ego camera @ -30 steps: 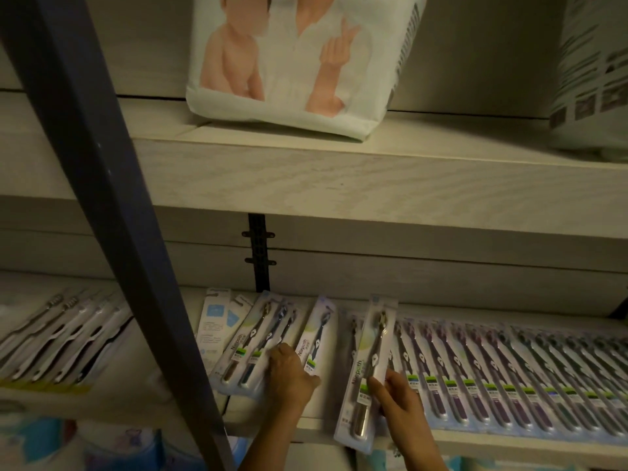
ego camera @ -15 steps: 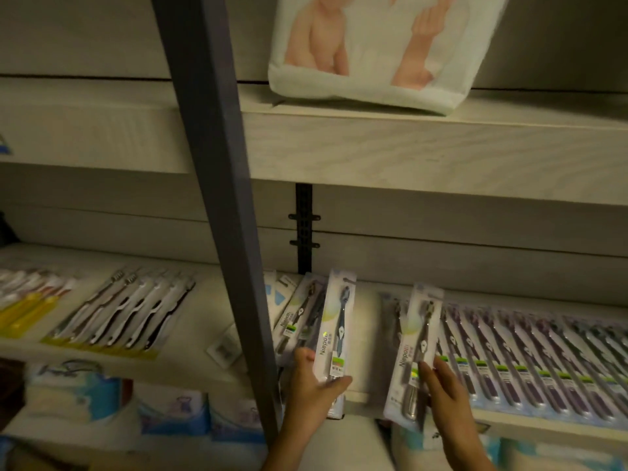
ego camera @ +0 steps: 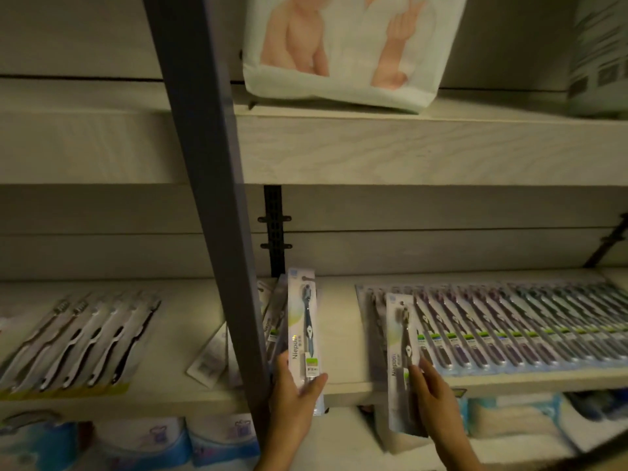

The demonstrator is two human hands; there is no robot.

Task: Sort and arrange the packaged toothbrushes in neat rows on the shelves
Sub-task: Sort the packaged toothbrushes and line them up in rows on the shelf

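Observation:
My left hand (ego camera: 295, 399) grips the lower end of a packaged toothbrush with a blue handle (ego camera: 303, 329), held upright just right of the grey post. My right hand (ego camera: 432, 399) holds a second packaged toothbrush with a dark handle (ego camera: 402, 355) in front of the shelf edge. To the right, a long overlapping row of packaged toothbrushes (ego camera: 516, 331) lies on the middle shelf (ego camera: 343, 389). A few loose packs (ego camera: 273, 321) lie behind the post. Another row of white and black toothbrushes (ego camera: 81, 341) lies at the left.
A slanted grey post (ego camera: 217, 185) cuts through the view in front of the shelves. A white diaper pack (ego camera: 343, 49) stands on the upper shelf (ego camera: 373, 147). Tissue and paper packs (ego camera: 217, 443) fill the level below. A black bracket rail (ego camera: 273, 229) runs up the back wall.
The view has swung left, so the post sits more to the right. Both hands have lifted their packs off the shelf and drawn them toward its front edge.

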